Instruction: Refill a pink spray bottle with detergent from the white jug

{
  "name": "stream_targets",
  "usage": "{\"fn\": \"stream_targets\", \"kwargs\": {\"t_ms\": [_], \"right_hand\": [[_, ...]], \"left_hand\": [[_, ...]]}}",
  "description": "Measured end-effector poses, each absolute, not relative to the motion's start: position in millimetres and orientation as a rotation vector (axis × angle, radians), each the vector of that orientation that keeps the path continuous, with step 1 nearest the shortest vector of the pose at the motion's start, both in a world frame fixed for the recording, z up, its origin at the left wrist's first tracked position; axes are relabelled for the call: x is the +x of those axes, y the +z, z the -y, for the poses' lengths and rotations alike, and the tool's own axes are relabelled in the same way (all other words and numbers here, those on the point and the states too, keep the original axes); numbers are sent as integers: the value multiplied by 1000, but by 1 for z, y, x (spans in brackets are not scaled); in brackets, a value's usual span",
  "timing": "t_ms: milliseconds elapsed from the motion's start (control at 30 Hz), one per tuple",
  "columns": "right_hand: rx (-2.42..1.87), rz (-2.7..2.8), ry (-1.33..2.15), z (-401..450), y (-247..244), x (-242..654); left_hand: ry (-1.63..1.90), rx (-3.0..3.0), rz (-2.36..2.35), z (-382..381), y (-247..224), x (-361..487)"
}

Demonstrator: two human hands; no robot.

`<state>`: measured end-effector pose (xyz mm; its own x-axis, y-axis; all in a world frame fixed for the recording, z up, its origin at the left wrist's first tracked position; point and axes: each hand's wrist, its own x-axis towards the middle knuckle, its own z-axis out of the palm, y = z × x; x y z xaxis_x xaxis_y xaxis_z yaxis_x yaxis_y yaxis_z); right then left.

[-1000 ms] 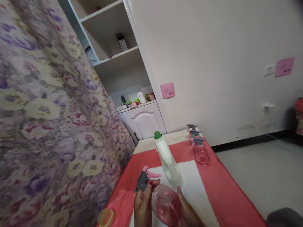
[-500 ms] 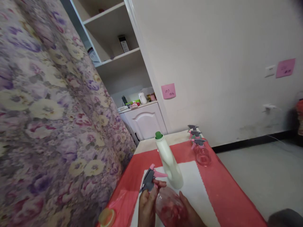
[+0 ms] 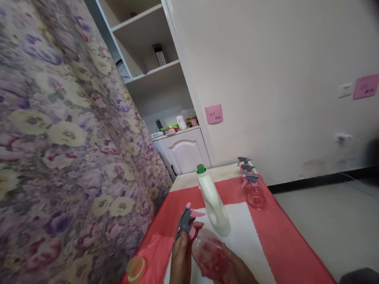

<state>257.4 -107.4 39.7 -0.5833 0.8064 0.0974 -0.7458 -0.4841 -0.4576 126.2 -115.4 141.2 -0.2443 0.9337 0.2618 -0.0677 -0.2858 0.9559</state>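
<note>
Bottle [image 3: 209,252] clear pink, grey trigger.

I am raising my left hand [image 3: 181,258] upright at the bottom edge, fingers curling closed with the thumb tip pointing right. My right hand [image 3: 237,270] is lying lower, just beside it, palm cupping inward toward the left.

A floral curtain [image 3: 65,134] in purple and cream is hung along the left. White open shelves [image 3: 148,59] are set above a white cabinet door [image 3: 185,152]. A plain pale wall [image 3: 266,79] is marked by pink notes [image 3: 213,114] and a socket [image 3: 345,90]. A grey floor [image 3: 331,221] is bordered by a dark skirting [image 3: 319,181]. The room is evenly lit.
</note>
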Motion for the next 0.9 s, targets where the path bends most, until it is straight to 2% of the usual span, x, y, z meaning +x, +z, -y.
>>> {"fn": "stream_targets", "kwargs": {"t_ms": [333,567,767,900], "right_hand": [[-135,575,2105,110,59,253],[14,531,1922,119,87,256],[-65,615,2137,115,62,260],[-168,598,2125,111,45,262]], "left_hand": [[1421,1269,-1137,118,146,137],[1345,1323,-1138,118,142,136],[1436,1355,-1213,115,140,132],[1455,1327,-1275,114,137,129]]}}
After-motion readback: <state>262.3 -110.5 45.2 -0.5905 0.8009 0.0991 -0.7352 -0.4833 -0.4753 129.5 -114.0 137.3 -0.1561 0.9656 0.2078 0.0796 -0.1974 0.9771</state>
